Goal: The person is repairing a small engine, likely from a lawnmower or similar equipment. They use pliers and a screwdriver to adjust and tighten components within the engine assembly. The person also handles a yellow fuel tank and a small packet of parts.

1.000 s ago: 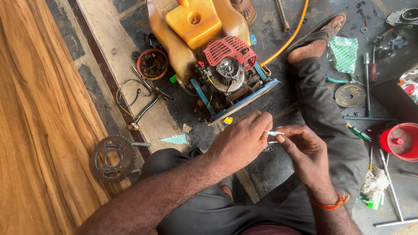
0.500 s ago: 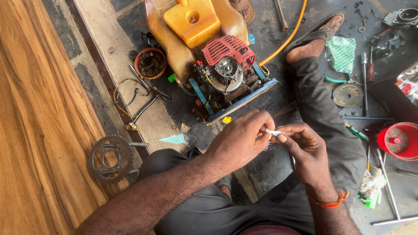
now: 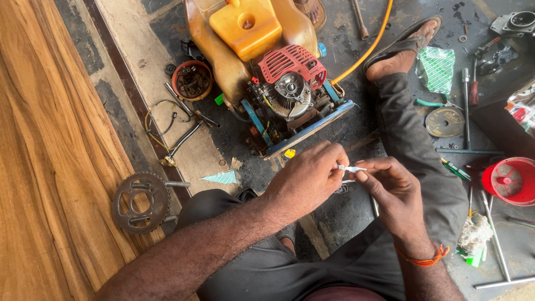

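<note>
— Grimy workshop floor; what's nearest?
— Both hands, left hand (image 3: pixel 306 181) and right hand (image 3: pixel 390 187), pinch a small white part (image 3: pixel 351 168) between them.
— Beyond?
— An engine sprayer (image 3: pixel 278 72), opened, parts still scattered around it.

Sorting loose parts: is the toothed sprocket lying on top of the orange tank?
No, the toothed sprocket lies on the floor beside the wooden board, well apart from the orange tank.
</note>
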